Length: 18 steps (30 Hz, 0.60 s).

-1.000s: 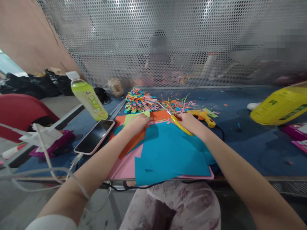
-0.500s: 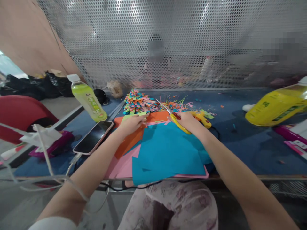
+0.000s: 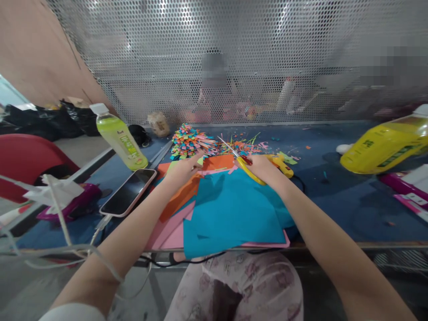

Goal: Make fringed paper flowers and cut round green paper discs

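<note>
My right hand (image 3: pixel 262 168) is closed around the handles of a pair of scissors (image 3: pixel 245 167), yellow outside and red inside. Their metal blades point up and left over the paper scraps. My left hand (image 3: pixel 183 171) is over the left side of the paper pile, index finger reaching forward. Light green paper (image 3: pixel 200 159) shows at its fingers, which appear to pinch it; part of the grip is hidden. Blue paper sheets (image 3: pixel 237 209) lie before me over pink paper (image 3: pixel 167 229) and orange paper (image 3: pixel 219 163). Beyond my left hand stands a cone of many-coloured paper strips (image 3: pixel 188 141).
Thin paper scraps (image 3: pixel 245 146) litter the table behind the scissors. A yellow glue gun (image 3: pixel 282 166) lies by my right hand. At left are a phone (image 3: pixel 129 194) with a cable and a green drink bottle (image 3: pixel 122 140); a large yellow bottle (image 3: pixel 384 149) is at right.
My left hand has turned slightly, its index finger lifting forward toward the paper cone. The right hand and scissors hold nearly still. The view has shifted slightly.
</note>
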Tool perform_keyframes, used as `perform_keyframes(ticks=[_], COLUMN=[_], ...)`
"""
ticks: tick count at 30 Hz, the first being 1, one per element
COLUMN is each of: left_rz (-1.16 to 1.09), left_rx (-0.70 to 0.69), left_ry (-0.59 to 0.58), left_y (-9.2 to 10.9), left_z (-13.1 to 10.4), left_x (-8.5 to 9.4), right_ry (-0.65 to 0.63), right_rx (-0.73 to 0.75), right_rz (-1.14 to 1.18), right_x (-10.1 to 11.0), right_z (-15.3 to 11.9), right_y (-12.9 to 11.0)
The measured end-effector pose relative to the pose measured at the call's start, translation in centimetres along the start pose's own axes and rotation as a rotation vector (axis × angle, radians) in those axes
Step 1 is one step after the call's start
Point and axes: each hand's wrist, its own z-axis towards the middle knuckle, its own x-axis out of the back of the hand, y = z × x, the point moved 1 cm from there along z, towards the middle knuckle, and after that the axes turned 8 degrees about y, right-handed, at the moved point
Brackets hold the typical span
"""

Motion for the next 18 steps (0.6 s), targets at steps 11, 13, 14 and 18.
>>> perform_keyframes(ticks=[11, 13, 14, 18], left_rz=[-0.003, 0.058, 0.092, 0.257], left_rx=[-0.018, -0.023, -0.025, -0.104], left_ry=[0.02, 0.059, 0.076, 0.053], left_y=[-0.3, 0.4, 0.6, 1.2], left_z=[0.0, 0.0, -0.1, 0.0], left_x=[-1.1, -1.2, -1.2, -1.2], right_ry=[-0.006, -0.001, 0.0, 0.001], right_rx=[-0.006, -0.007, -0.007, -0.003], right_rz=[-0.04, -0.052, -0.054, -0.084], right_x=[0.2, 0.2, 0.2, 0.2], right_z=[0.0, 0.0, 0.1, 0.1], right_y=[-0.1, 0.0, 0.1, 0.0])
